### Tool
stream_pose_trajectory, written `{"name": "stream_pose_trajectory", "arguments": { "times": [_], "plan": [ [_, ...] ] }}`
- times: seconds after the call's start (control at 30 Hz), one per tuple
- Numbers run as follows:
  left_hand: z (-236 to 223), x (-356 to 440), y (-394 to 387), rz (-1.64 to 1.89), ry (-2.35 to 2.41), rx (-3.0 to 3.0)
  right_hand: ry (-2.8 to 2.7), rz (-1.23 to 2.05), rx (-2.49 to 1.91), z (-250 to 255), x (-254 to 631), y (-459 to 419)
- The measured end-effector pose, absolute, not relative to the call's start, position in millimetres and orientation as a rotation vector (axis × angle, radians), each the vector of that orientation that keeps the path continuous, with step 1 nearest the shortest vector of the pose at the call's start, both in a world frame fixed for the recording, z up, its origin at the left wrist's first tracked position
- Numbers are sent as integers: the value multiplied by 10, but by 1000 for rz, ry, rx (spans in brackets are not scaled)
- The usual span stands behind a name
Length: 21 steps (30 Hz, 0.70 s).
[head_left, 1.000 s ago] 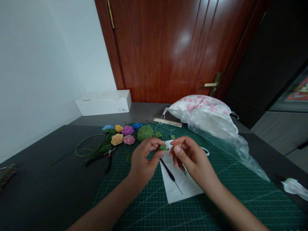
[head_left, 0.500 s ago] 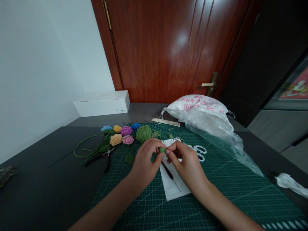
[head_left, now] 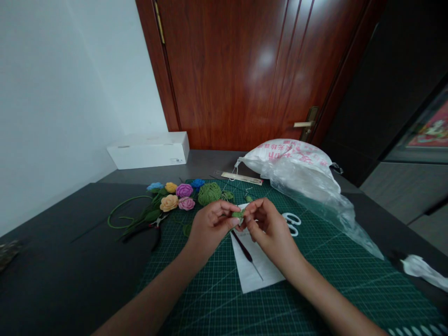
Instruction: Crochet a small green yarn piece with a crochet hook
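Note:
Between both hands is a small green crocheted piece [head_left: 239,215], partly covered by fingers. My left hand [head_left: 211,227] pinches its left side between thumb and fingers. My right hand [head_left: 269,228] closes its fingertips on the right side of the same piece. Beneath the hands lies a white sheet of paper [head_left: 257,273], and a crochet hook [head_left: 246,252] with a dark handle rests on it. White-handled scissors [head_left: 292,224] show just right of my right hand, their blades hidden. Behind my left hand sits a ball of green yarn [head_left: 209,193].
A green cutting mat [head_left: 210,298] covers the middle of the dark table. Crocheted flowers [head_left: 169,202] and black-handled pliers [head_left: 157,228] lie to the left. Farther back are a white box [head_left: 149,151], a flat pale strip [head_left: 241,178] and a large plastic bag [head_left: 301,163].
My right hand, apart from the green piece a second ago, came in and took hold of its right side. The piece has since turned slightly between the fingers. The head view shifted a little.

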<state>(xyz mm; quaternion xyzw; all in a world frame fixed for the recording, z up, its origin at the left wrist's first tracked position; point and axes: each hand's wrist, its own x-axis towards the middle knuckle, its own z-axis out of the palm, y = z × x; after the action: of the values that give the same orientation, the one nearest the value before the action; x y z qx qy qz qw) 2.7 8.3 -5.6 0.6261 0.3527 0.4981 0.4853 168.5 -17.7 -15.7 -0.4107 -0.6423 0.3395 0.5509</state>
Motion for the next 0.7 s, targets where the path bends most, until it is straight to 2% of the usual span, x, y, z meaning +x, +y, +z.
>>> {"name": "stream_pose_trajectory", "arguments": {
  "times": [0.37, 0.6, 0.7],
  "plan": [
    [-18, 24, 80, 1204, 885, 1603, -1567, 768, -1025, -191, 1714, -142],
    [-22, 10, 81, 1220, 911, 1635, -1502, 954, -1030, -142, 1769, -84],
    [-23, 0, 89, 1235, 922, 1653, -1475, 1195, -979, -94, 1764, -95]
  ]
}}
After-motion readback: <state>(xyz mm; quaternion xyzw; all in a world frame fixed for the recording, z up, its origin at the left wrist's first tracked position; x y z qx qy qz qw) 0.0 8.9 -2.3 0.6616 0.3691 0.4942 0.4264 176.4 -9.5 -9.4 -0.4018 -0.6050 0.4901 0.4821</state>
